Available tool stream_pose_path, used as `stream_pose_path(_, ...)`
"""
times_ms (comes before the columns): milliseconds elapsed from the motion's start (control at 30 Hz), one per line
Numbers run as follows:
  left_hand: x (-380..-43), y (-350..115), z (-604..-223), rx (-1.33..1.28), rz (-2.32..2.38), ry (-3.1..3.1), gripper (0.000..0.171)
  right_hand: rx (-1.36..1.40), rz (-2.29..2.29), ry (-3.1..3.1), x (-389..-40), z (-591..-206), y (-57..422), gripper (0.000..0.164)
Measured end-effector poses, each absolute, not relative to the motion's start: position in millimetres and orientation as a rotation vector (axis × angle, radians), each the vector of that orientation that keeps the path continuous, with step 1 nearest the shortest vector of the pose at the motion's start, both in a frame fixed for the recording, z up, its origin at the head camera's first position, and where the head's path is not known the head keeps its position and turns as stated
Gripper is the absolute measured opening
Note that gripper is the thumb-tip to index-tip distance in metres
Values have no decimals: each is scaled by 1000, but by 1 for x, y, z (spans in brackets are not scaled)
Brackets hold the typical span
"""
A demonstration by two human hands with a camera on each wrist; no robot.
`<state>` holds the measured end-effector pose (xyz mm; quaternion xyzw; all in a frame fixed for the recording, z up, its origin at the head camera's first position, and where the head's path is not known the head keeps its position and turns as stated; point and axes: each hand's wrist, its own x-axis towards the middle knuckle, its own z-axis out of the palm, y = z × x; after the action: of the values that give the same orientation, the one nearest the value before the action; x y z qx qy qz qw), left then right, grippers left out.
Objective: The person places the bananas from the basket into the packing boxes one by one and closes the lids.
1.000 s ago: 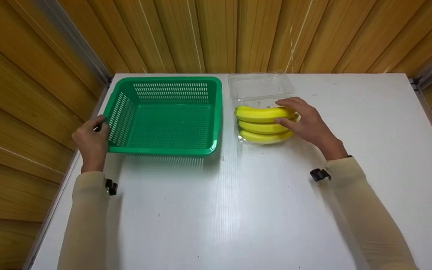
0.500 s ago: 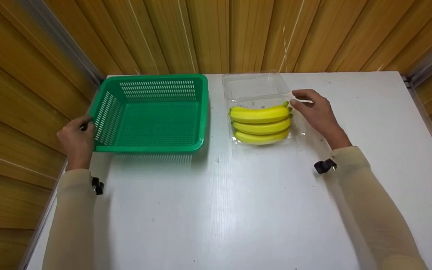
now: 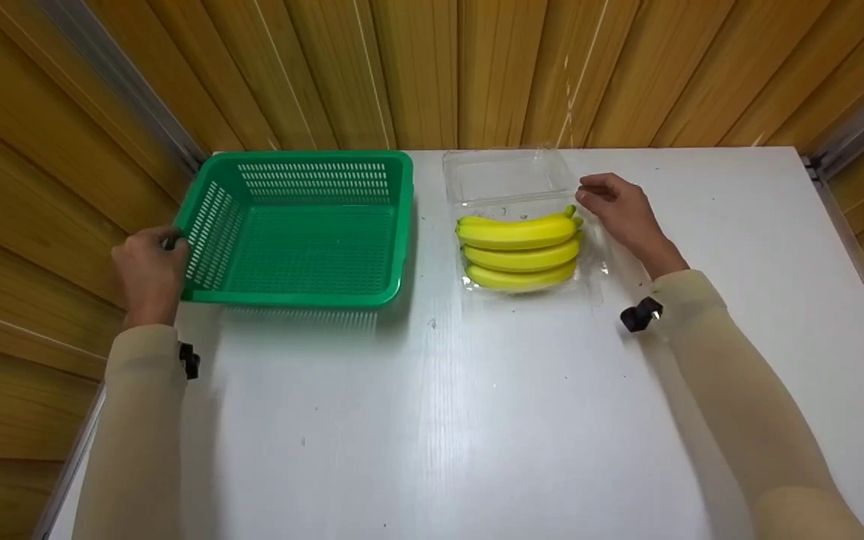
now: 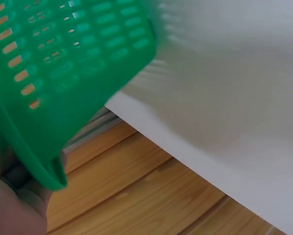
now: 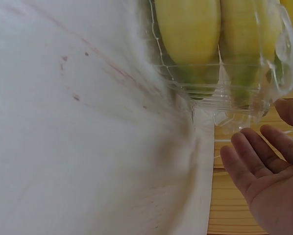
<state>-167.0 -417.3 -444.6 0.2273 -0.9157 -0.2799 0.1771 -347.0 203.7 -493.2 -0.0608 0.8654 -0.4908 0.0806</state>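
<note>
My left hand [image 3: 151, 274] grips the left rim of a green plastic basket [image 3: 293, 298]. The basket holds nothing and has slotted walls. In the left wrist view the fingers curl under the rim [image 4: 26, 147], partly hidden. To the basket's right, several yellow bananas [image 3: 520, 259] lie side by side in a clear plastic clamshell box [image 3: 589, 266], its lid [image 3: 507, 172] folded back. My right hand [image 3: 623, 210] is at the box's back right corner, beside the banana stems. The right wrist view shows its fingers [image 5: 254, 154] loosely bent, the thumb close to the box edge; contact cannot be told.
Basket and box stand at the back of a white table [image 3: 432, 420]. Wood-plank walls [image 3: 499, 75] rise behind the table and along its left side. Bare tabletop lies in front of both and to the right of the box.
My right hand has moved off the bananas to the box's back right corner. The basket, held by my left hand, has shifted slightly left, away from the box. The head view has shifted slightly.
</note>
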Motion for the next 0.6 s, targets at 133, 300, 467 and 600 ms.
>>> stream_pose_path(133,-180,-395,-433,588,-799,-2535,33,-207,-1464,2610,-348,-491,206,52)
stream_pose_path(300,-208,-348,-412,349,-780,-2444,26,-229,-1469,2619,-354,-486,207,51)
stream_pose_path(467,-242,-292,-393,111,-770,-2413,23,-212,-1479,2609,-360,-484,206,50)
stream_pose_path(600,-265,-249,-386,-16,-777,-2425,25,-231,-1486,2619,-365,-483,204,48)
